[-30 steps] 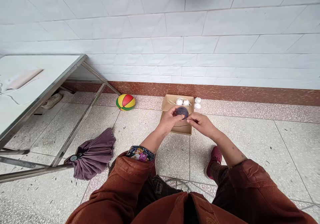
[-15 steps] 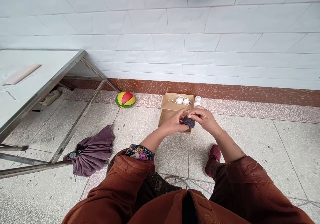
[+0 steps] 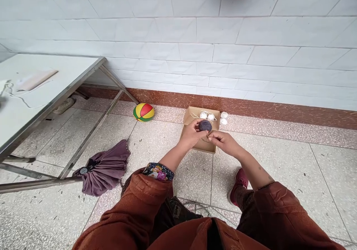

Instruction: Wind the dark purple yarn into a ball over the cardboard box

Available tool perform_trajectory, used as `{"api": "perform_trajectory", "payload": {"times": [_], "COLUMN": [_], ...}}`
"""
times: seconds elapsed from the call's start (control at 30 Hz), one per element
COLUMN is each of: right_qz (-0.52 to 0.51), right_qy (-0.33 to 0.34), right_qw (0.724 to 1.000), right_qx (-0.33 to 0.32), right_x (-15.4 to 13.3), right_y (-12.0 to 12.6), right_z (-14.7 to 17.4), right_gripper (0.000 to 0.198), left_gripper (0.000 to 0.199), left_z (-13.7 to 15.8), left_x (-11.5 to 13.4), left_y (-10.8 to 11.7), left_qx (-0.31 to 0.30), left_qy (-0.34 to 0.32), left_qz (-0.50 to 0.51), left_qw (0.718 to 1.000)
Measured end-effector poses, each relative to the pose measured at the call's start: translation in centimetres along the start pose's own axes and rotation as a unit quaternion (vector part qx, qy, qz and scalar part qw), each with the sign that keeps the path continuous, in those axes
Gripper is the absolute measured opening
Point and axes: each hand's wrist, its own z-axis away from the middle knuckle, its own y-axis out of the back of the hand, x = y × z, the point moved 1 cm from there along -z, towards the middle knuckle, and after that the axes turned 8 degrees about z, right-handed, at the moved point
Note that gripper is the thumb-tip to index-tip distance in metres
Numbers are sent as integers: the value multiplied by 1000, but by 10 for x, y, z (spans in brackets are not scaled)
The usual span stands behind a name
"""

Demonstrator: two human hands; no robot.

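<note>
A small dark grey ball of yarn is gripped in my left hand, fingers wrapped around its left side. Just below and right of the ball, my right hand is closed in a pinch; a dark strand of yarn seems to run from the ball to its fingertips. Both hands are above an open cardboard box on the floor. White yarn balls with loose strands lie in the box's far part. More white balls sit on the floor just right of it.
A yellow, red and green ball lies near the wall. A purple folded umbrella rests on the floor beside a metal-framed table at left. A shoe is under the table. The tiled wall stands ahead.
My right hand has moved from the top of the yarn ball to below and right of it. The ball has shifted slightly up and left in my left hand. The view has shifted slightly.
</note>
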Motion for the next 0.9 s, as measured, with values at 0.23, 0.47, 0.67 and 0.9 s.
{"api": "perform_trajectory", "payload": {"times": [0.23,0.47,0.67,0.9], "right_qz": [-104,-38,13,15], "right_qy": [15,36,-11,-44], "right_qw": [994,987,977,991], "right_qx": [39,150,213,124], "right_x": [-12,-2,11,25], "right_y": [24,30,18,1], "right_z": [4,-4,-9,-8], "right_gripper": [26,22,22,19], "left_gripper": [51,50,70,52], "left_z": [-4,6,11,4], "left_x": [-7,-6,-3,-2], "left_y": [1,-11,-18,-12], "left_qx": [-10,-96,-144,-102], "left_qy": [-50,-18,79,99], "left_qz": [-99,-134,77,219], "left_qw": [994,986,983,965]}}
